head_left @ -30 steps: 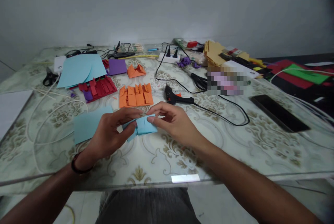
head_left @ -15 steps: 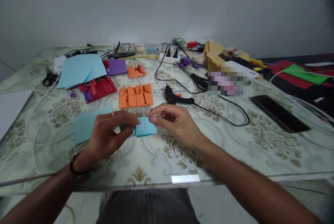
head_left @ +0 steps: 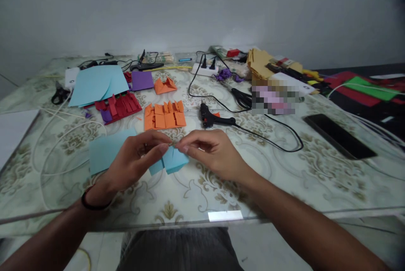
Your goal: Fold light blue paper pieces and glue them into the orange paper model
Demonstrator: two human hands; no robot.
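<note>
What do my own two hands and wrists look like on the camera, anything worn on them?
Both hands are bare, with no gloves, and no sleeves show. The left hand has a thin, dark, rounded band around its wrist. The right hand has nothing on its wrist. No markings or cables show on either.

The left hand (head_left: 136, 157) and right hand (head_left: 212, 153) met almost fingertip to fingertip, each pinching with thumb and curled fingers. Both forearms slanted inward from the lower corners, and a dark band circled the left wrist (head_left: 98, 195).
</note>
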